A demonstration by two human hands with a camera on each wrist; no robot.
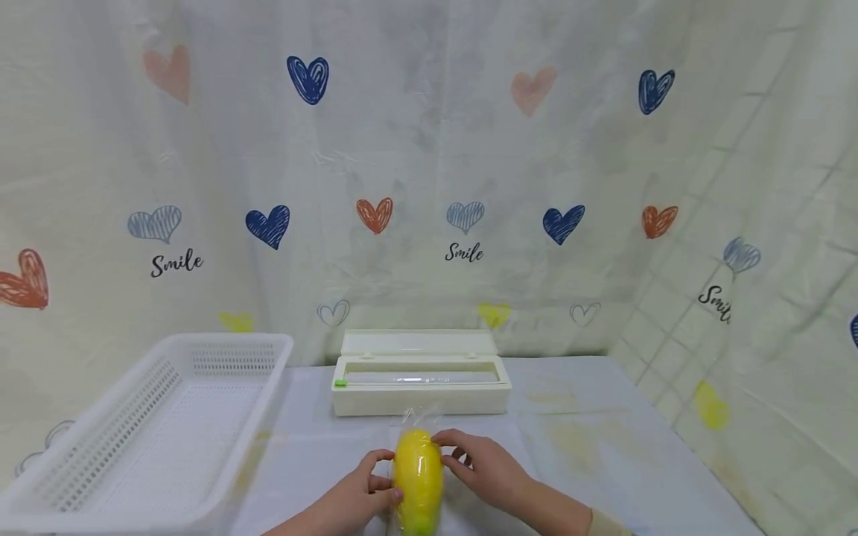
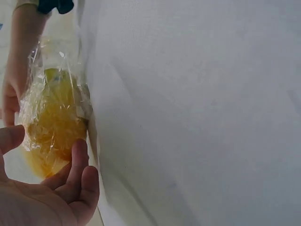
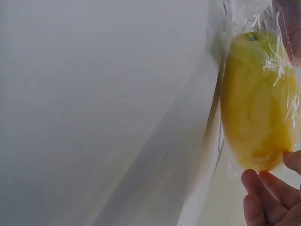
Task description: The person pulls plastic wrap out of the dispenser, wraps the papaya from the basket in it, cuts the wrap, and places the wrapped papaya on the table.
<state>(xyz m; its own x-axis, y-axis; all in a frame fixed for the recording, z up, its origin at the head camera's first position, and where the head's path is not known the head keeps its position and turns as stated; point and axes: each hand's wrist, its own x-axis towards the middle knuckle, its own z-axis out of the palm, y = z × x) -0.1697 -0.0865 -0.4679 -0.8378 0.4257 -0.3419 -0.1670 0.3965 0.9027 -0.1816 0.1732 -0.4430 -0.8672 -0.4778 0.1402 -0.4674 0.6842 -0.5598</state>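
Observation:
A long yellow papaya (image 1: 419,476), green at its near end, is wrapped in clear plastic film (image 1: 418,418) that sticks out loosely past its far end. My left hand (image 1: 358,491) holds it from the left, with a finger on its upper side and the thumb lower down. From the right, my right hand (image 1: 487,465) grips it near the far end, fingers and thumb bent against the film. In the right wrist view, those fingertips (image 3: 251,181) meet the papaya's tapered end. Crinkled film covers the papaya (image 2: 59,113) in the left wrist view too.
Just beyond the papaya stands a white cling film dispenser (image 1: 422,402), lid raised, with a roll inside and a green slider at its left. A white plastic basket (image 1: 231,476) occupies the left side. The white-covered table (image 1: 570,447) meets a heart-printed curtain (image 1: 402,275) behind.

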